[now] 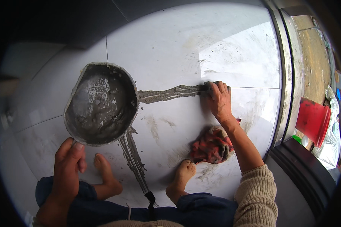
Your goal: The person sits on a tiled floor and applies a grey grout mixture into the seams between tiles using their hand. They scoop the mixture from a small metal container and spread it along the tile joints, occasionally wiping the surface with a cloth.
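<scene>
My left hand point(69, 164) grips the rim of a round pot point(137, 110) with one flattened side. Wet grey paste point(102, 113), like cement grout, lies inside it and coats its walls. My right hand point(220, 100) is down on the tiled floor point(170, 65), fingers bent and tips dark with paste. Whether something small sits under those fingers is hidden. A ridged grey band of paste point(170, 94) runs along a tile joint from the pot to my right fingertips. Another streaked band point(133, 161) comes from below the pot towards me.
A crumpled red and grey cloth point(213, 144) lies under my right forearm, by my right foot point(184, 173). My left foot point(105, 173) is below the pot. A metal door frame point(287, 71) edges the floor at right. Beyond it stand a red bucket point(312, 120) and plastic sheeting point(328, 150).
</scene>
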The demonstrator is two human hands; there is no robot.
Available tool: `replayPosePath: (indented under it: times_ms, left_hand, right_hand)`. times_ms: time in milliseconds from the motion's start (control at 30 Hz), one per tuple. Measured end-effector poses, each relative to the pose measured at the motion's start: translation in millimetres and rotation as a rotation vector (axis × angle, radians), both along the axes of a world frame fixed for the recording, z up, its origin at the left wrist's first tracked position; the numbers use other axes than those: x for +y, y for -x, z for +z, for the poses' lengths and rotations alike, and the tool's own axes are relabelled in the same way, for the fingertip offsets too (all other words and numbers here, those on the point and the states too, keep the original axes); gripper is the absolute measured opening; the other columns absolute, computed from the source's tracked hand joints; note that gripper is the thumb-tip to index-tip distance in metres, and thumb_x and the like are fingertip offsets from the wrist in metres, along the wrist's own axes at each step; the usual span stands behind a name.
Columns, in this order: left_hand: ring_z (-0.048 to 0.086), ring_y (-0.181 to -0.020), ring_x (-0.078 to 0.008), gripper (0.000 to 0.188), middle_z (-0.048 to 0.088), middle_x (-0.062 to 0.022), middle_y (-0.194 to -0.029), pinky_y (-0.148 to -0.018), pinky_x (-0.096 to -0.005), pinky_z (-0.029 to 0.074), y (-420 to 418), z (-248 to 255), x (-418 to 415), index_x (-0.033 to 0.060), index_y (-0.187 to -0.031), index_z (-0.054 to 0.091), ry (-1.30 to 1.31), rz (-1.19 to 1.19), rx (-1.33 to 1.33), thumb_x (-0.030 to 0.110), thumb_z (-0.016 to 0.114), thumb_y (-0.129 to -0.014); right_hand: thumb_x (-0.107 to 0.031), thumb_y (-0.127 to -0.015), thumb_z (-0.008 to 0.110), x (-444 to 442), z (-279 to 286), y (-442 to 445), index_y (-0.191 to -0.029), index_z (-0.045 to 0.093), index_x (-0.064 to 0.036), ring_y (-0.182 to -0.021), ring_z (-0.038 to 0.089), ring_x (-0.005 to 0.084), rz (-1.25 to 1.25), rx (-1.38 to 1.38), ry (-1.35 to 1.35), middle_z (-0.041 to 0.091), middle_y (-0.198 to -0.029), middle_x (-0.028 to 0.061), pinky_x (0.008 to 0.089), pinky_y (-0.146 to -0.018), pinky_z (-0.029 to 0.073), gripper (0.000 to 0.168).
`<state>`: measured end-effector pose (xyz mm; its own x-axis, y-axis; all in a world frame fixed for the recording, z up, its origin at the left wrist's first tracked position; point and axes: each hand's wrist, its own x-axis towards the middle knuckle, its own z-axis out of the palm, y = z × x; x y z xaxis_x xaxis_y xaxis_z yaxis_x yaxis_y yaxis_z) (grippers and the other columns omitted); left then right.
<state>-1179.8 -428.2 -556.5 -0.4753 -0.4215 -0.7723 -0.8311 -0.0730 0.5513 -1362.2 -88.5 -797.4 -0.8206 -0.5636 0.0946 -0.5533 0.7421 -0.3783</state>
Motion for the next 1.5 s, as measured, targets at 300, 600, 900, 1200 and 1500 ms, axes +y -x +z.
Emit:
replayPosePath:
  times_ms: [300, 600, 900, 1200, 1500]
  left_hand:
    - [0.039, -0.06, -0.0075, 0.023, 0.043, 0.0011, -0.067, -0.056, -0.0232, 0.034, -1, 1, 2, 0.0078, -0.083, 0.051, -0.007, 0.02, -0.006, 0.028, 0.051, -0.095]
    - [0.039, -0.06, -0.0071, 0.024, 0.043, 0.0016, -0.068, -0.056, -0.0232, 0.034, 3, 0, 4, 0.0079, -0.083, 0.051, -0.024, -0.008, -0.023, 0.028, 0.051, -0.095]
    - [0.039, -0.06, -0.0069, 0.024, 0.042, 0.0018, -0.068, -0.056, -0.0228, 0.033, 3, -4, 6, 0.0087, -0.082, 0.05, -0.019, 0.012, -0.017, 0.028, 0.05, -0.096]
    - [0.038, -0.059, -0.0065, 0.023, 0.041, 0.0021, -0.068, -0.055, -0.0233, 0.033, -7, -12, 7, 0.0096, -0.082, 0.049, 0.045, 0.033, 0.029, 0.027, 0.05, -0.097]
    - [0.038, -0.057, -0.0063, 0.023, 0.042, 0.0022, -0.069, -0.053, -0.0226, 0.033, -11, -22, 4, 0.01, -0.083, 0.049, 0.073, 0.002, 0.005, 0.029, 0.052, -0.096]
  right_hand:
    - [-0.003, -0.077, 0.066, 38, -3, 11, -0.095, 0.062, -0.005, -0.084, 0.054, 0.0327, -0.233, 0.004, 0.122, 0.055, -0.089, 0.0117, 0.0408, -0.075, 0.045, 0.019]
    - [-0.003, -0.071, 0.062, 43, -7, 19, -0.097, 0.062, -0.005, -0.091, 0.05, 0.0324, -0.133, 0.009, -0.094, 0.052, -0.093, 0.0121, 0.0422, -0.08, 0.041, 0.027]
    - [-0.004, -0.078, 0.062, 69, -15, 23, -0.094, 0.062, -0.004, -0.089, 0.055, 0.0336, -0.445, 0.013, 0.05, 0.06, -0.091, 0.0117, 0.0424, -0.079, 0.044, 0.016]
    - [-0.011, -0.081, 0.064, 82, -14, 33, -0.085, 0.062, 0.001, -0.087, 0.054, 0.0363, -0.753, -0.037, 0.053, 0.059, -0.088, 0.0156, 0.0451, -0.077, 0.044, 0.012]
    - [-0.01, -0.078, 0.063, 41, -11, 9, -0.086, 0.06, 0.0, -0.087, 0.053, 0.035, -0.392, 0.047, -0.052, 0.056, -0.085, 0.0145, 0.0431, -0.078, 0.042, 0.013]
